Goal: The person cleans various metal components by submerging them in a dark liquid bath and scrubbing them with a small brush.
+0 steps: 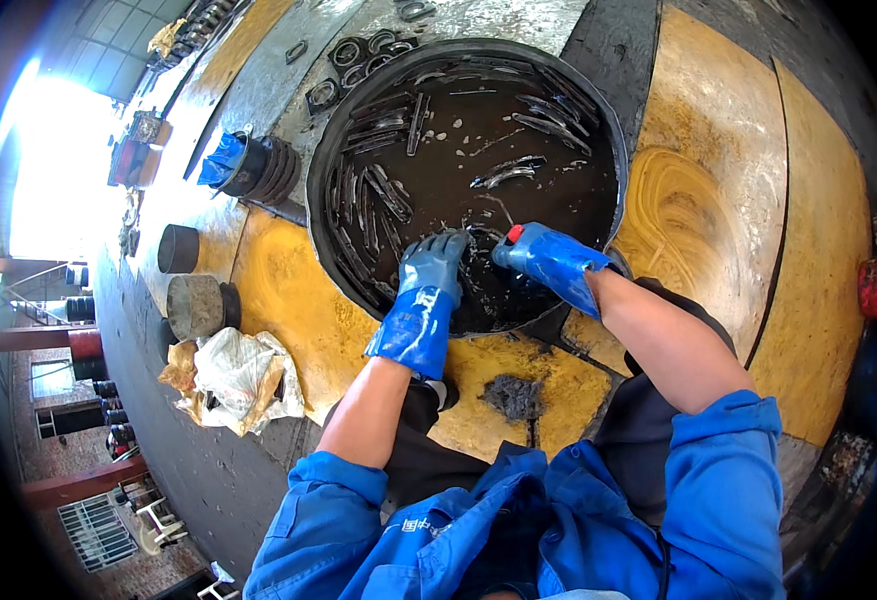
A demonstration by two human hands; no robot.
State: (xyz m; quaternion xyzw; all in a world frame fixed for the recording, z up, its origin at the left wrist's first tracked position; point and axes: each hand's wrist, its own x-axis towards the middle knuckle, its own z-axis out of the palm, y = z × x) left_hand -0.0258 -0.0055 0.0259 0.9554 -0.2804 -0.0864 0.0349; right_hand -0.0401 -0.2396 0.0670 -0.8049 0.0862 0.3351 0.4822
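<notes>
Within the round tub point(614, 168) of dark liquid point(439, 180), my right hand point(549, 258) sits near four o'clock, closed around a red-handled tool point(515, 233). My left hand point(433, 264), toward seven, dips its fingers point(449, 243) low; I cannot tell whether they grip anything. Curved dark strips point(387, 192) lie around nine and two, and a grey fibrous wad point(514, 397) rests outside at six.

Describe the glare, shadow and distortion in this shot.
Head view: the bright opening at upper left is blown out to white; the yellow floor plate at far right bows with the fisheye; the dark liquid hides detail; highlights shine on the left gloved hand; the picture's corners are black.
</notes>
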